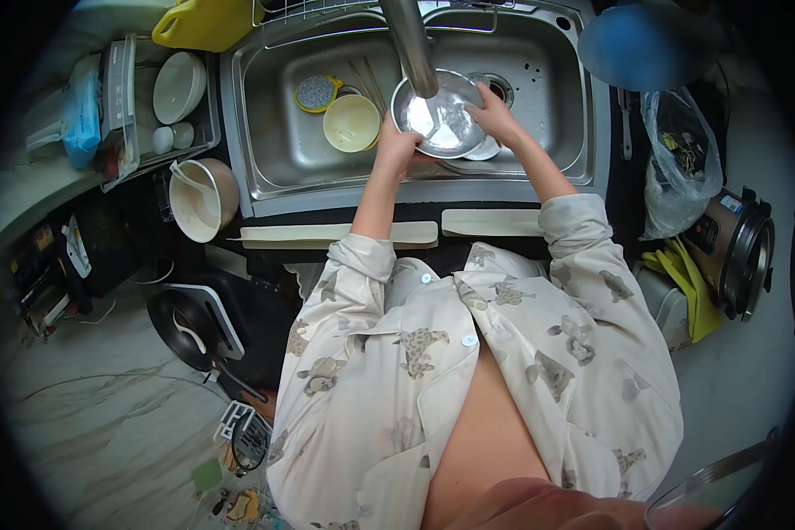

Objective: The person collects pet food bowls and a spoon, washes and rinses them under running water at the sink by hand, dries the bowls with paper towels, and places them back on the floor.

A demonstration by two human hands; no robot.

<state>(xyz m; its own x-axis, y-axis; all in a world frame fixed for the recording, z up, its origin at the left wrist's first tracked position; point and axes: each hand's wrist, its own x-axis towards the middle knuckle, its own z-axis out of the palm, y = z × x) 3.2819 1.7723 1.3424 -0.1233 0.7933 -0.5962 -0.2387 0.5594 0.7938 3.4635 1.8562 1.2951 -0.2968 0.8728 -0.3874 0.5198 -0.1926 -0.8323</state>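
A shiny metal bowl (458,113) is held over the middle of the sink, beneath the faucet (408,44). My left hand (399,146) grips its lower left rim, thumb on the inside. At the right rim, my right hand (495,115) has hold of the same bowl. Something white, perhaps a dish (483,150), partly shows below the bowl; most of it is hidden. In the left basin (283,150) lie a cream bowl (352,123), a grey scrubber with a yellow rim (316,93) and chopsticks (368,81).
On the left are a dish rack with a white bowl (179,88), a white pot with a spoon (205,201) and a frying pan (181,327). A plastic bag (680,163), yellow gloves (693,287) and a brown cooker (733,247) are on the right.
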